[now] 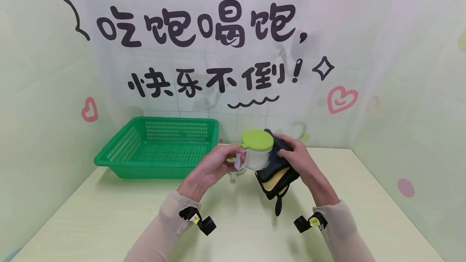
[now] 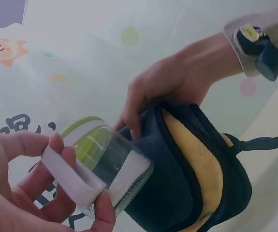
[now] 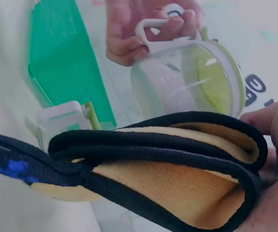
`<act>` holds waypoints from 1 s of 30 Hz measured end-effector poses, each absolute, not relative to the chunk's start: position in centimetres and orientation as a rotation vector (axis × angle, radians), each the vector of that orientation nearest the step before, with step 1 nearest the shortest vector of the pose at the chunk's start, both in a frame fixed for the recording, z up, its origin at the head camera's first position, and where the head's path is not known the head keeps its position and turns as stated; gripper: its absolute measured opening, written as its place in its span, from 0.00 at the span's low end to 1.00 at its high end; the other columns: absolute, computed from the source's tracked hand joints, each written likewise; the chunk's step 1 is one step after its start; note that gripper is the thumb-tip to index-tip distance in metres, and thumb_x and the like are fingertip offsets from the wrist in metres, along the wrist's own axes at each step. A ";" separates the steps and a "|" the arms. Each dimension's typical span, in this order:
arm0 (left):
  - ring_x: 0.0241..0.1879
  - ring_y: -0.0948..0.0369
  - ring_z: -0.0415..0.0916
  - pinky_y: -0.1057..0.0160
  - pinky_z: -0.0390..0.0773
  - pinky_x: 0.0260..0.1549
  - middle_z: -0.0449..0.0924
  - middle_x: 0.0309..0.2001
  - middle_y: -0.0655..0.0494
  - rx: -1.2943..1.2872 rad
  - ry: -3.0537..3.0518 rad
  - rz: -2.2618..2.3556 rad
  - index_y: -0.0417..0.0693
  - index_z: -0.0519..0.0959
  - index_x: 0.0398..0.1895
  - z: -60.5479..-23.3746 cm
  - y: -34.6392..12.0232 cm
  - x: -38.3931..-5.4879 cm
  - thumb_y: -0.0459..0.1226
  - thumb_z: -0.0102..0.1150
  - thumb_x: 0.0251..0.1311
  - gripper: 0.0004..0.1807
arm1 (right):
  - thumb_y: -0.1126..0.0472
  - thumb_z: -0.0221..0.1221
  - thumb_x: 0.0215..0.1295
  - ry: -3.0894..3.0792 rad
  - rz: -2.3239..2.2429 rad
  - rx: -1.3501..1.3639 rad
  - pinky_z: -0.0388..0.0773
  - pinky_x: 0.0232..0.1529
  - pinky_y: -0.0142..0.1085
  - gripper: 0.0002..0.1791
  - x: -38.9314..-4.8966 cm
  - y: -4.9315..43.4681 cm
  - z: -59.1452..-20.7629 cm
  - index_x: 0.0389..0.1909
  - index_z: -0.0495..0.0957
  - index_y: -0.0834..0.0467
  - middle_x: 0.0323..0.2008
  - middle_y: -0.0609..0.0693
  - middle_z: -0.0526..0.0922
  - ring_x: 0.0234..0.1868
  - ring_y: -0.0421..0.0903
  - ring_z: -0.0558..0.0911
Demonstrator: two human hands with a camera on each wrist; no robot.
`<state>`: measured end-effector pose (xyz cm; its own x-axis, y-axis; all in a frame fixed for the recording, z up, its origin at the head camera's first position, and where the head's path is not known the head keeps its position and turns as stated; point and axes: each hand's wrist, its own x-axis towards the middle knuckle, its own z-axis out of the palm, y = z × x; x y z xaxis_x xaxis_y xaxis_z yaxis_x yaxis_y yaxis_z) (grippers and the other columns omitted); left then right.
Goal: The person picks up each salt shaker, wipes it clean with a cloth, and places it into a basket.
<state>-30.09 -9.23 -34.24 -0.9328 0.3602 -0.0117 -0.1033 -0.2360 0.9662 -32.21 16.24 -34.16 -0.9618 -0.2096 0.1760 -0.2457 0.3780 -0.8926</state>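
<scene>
A green perforated plastic basket [image 1: 156,173] stood at far left on the pale bench [image 1: 236,225], seen through my head camera. Right of it, the left hand [image 1: 217,162] gripped the white handle [image 2: 71,176] of a clear jar [image 1: 256,159], raised above the bench with its lime-green lid [image 1: 257,140] on top. I could make out a second, similar jar [image 3: 64,124] behind it on the bench, partly hidden, near the basket. Next came a folded navy-and-yellow cloth [image 1: 272,170], its dark loop [image 1: 278,206] hanging down; I could not tell whether it touched the raised jar. At right, the right hand [image 1: 300,159] held that cloth between thumb and fingers. The hands were apart, jar and cloth between them.
</scene>
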 end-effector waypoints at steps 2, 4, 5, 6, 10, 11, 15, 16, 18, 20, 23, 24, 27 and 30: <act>0.33 0.60 0.74 0.60 0.77 0.41 0.80 0.27 0.57 0.273 1.719 2.270 0.48 0.83 0.25 -34.2 -9.2 -30.0 0.34 0.59 0.65 0.10 | 0.66 0.55 0.66 -2.605 1.657 0.457 0.75 0.49 0.29 0.32 -32.1 16.5 -34.0 0.73 0.71 0.54 0.69 0.60 0.75 0.53 0.49 0.78; 0.34 0.59 0.74 0.60 0.77 0.41 0.80 0.27 0.57 0.227 1.736 2.299 0.48 0.83 0.26 -34.2 -9.1 -29.9 0.35 0.60 0.64 0.09 | 0.65 0.56 0.68 -2.652 1.614 0.479 0.77 0.49 0.30 0.32 -31.8 16.7 -33.7 0.74 0.70 0.54 0.68 0.61 0.77 0.51 0.49 0.81; 0.35 0.59 0.74 0.60 0.77 0.41 0.79 0.27 0.57 0.209 1.757 2.306 0.48 0.83 0.26 -34.3 -9.1 -29.8 0.35 0.60 0.65 0.08 | 0.64 0.56 0.68 -2.679 1.581 0.494 0.78 0.50 0.32 0.32 -31.6 16.7 -33.5 0.74 0.70 0.54 0.68 0.61 0.77 0.51 0.49 0.82; 0.35 0.59 0.74 0.60 0.77 0.41 0.79 0.27 0.57 0.195 1.780 2.310 0.47 0.83 0.26 -34.3 -9.0 -29.8 0.36 0.60 0.64 0.08 | 0.63 0.57 0.68 -2.701 1.549 0.500 0.78 0.52 0.34 0.31 -31.4 16.7 -33.3 0.74 0.70 0.55 0.68 0.60 0.78 0.53 0.49 0.82; 0.34 0.58 0.72 0.62 0.74 0.39 0.77 0.28 0.56 0.181 1.862 2.322 0.46 0.81 0.25 -34.5 -9.0 -30.0 0.37 0.59 0.64 0.10 | 0.62 0.57 0.69 -2.755 1.465 0.523 0.77 0.62 0.46 0.31 -30.5 16.4 -32.6 0.73 0.71 0.57 0.70 0.60 0.75 0.63 0.56 0.80; 0.34 0.58 0.72 0.62 0.74 0.39 0.77 0.27 0.56 0.186 1.877 2.320 0.46 0.80 0.25 -34.6 -9.0 -30.1 0.37 0.59 0.64 0.10 | 0.62 0.57 0.69 -2.759 1.449 0.529 0.75 0.64 0.49 0.30 -30.4 16.3 -32.5 0.73 0.71 0.57 0.71 0.60 0.74 0.66 0.57 0.78; 0.33 0.58 0.72 0.62 0.74 0.37 0.78 0.27 0.56 0.209 1.890 2.292 0.46 0.80 0.26 -34.7 -9.0 -30.0 0.37 0.58 0.64 0.09 | 0.63 0.56 0.69 -2.757 1.451 0.521 0.72 0.68 0.53 0.30 -30.0 16.0 -32.5 0.73 0.70 0.58 0.73 0.60 0.72 0.71 0.59 0.74; 0.33 0.58 0.72 0.62 0.75 0.37 0.78 0.27 0.56 0.218 1.884 2.281 0.46 0.80 0.26 -34.8 -9.1 -29.9 0.37 0.58 0.64 0.09 | 0.63 0.56 0.69 -2.756 1.453 0.514 0.72 0.68 0.52 0.30 -30.0 16.1 -32.6 0.73 0.70 0.58 0.73 0.60 0.73 0.70 0.59 0.74; 0.32 0.58 0.72 0.62 0.75 0.36 0.78 0.27 0.57 0.240 1.865 2.256 0.46 0.81 0.26 -34.9 -9.1 -29.8 0.37 0.58 0.64 0.09 | 0.63 0.55 0.69 -2.748 1.468 0.509 0.72 0.66 0.50 0.30 -30.1 16.3 -32.8 0.74 0.70 0.57 0.72 0.60 0.73 0.68 0.57 0.76; 0.31 0.59 0.72 0.62 0.75 0.36 0.78 0.26 0.57 0.273 1.840 2.225 0.46 0.81 0.26 -34.9 -9.2 -29.8 0.36 0.58 0.64 0.09 | 0.64 0.54 0.69 -2.743 1.487 0.511 0.72 0.65 0.47 0.31 -30.2 16.6 -33.0 0.74 0.70 0.56 0.72 0.59 0.74 0.66 0.56 0.77; 0.30 0.59 0.71 0.62 0.74 0.36 0.77 0.26 0.57 0.346 1.809 2.165 0.47 0.80 0.24 -34.9 -9.5 -29.9 0.37 0.57 0.64 0.10 | 0.64 0.53 0.69 -2.724 1.520 0.518 0.72 0.62 0.43 0.30 -30.5 17.1 -33.1 0.73 0.71 0.55 0.71 0.59 0.74 0.65 0.54 0.77; 0.30 0.59 0.71 0.62 0.74 0.36 0.77 0.26 0.57 0.372 1.800 2.144 0.47 0.80 0.24 -34.9 -9.6 -29.9 0.37 0.57 0.64 0.11 | 0.65 0.53 0.69 -2.714 1.540 0.521 0.72 0.61 0.41 0.30 -30.6 17.2 -33.1 0.73 0.72 0.55 0.71 0.59 0.74 0.65 0.55 0.77; 0.31 0.58 0.71 0.60 0.75 0.37 0.77 0.26 0.57 0.419 1.754 2.102 0.46 0.79 0.23 -34.7 -10.0 -30.1 0.37 0.56 0.63 0.10 | 0.66 0.53 0.68 -2.671 1.601 0.552 0.73 0.58 0.35 0.30 -31.0 17.5 -33.2 0.71 0.73 0.57 0.70 0.61 0.75 0.65 0.54 0.77; 0.31 0.58 0.71 0.59 0.76 0.38 0.76 0.26 0.56 0.430 1.675 2.085 0.46 0.78 0.23 -34.5 -10.4 -30.2 0.36 0.56 0.62 0.09 | 0.68 0.52 0.66 -2.632 1.671 0.590 0.74 0.56 0.30 0.29 -31.4 17.6 -33.3 0.70 0.74 0.60 0.69 0.62 0.76 0.62 0.50 0.78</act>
